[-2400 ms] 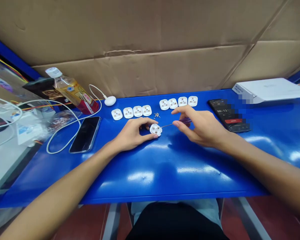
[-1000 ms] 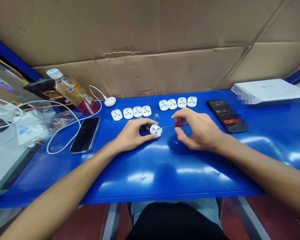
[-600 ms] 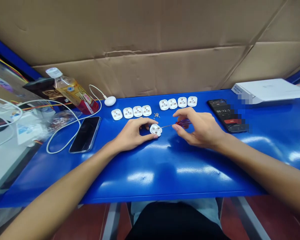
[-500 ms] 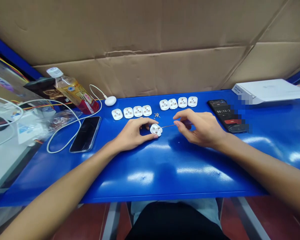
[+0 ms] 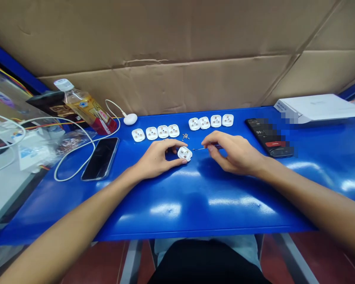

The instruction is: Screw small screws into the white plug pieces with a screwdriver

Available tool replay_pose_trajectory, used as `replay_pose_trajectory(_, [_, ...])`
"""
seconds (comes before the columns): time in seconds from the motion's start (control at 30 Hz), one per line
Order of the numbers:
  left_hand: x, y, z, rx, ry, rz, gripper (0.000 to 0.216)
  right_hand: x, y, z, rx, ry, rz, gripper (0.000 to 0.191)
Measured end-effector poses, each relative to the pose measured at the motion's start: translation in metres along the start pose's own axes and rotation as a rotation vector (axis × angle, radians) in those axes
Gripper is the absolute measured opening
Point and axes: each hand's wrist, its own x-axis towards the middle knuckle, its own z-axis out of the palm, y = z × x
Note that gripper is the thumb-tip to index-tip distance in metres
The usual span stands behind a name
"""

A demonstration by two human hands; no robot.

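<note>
My left hand (image 5: 158,158) pinches a white plastic housing (image 5: 184,154) with metal fittings inside, thumb on its near edge and index finger on its far edge. A thin-shafted screwdriver (image 5: 199,148) is gripped in my right hand (image 5: 229,153). Its tip points left, just short of the housing and apart from it. Most of the handle is hidden by my fingers. Small screws (image 5: 185,136) lie in a loose pile beyond the housing. Similar white housings (image 5: 163,131) stand in a row at the back left, and more housings (image 5: 215,121) line up at the back right.
On the left are a smartphone (image 5: 101,158), a white cable (image 5: 55,167), a round white device (image 5: 130,119) and a drink bottle (image 5: 90,108). A phone with a timer (image 5: 262,136) and a white box (image 5: 319,106) are on the right. Cardboard (image 5: 177,85) walls off the back.
The screwdriver tip has come away from the housing, and my right hand has shifted slightly left and up. My left hand stays put with the housing.
</note>
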Motion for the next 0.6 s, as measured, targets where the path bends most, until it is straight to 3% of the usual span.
replay_pose_trajectory(0.17, [-0.001, 0.0, 0.0, 0.028, 0.039, 0.003, 0.053, 0.001, 0.005, 0.003, 0.054, 0.061, -0.013, 0.019])
replay_pose_trajectory(0.33, [0.003, -0.001, 0.001, -0.016, 0.12, -0.006, 0.048, 0.001, 0.014, 0.01, 0.133, -0.005, 0.027, 0.021])
replay_pose_trajectory(0.43, [0.007, -0.004, -0.001, 0.009, 0.123, 0.034, 0.04, 0.001, 0.017, 0.015, 0.164, -0.032, 0.051, 0.022])
replay_pose_trajectory(0.6, [0.013, -0.009, -0.003, 0.123, 0.059, 0.139, 0.045, 0.0, 0.017, 0.018, 0.186, -0.052, 0.092, 0.021])
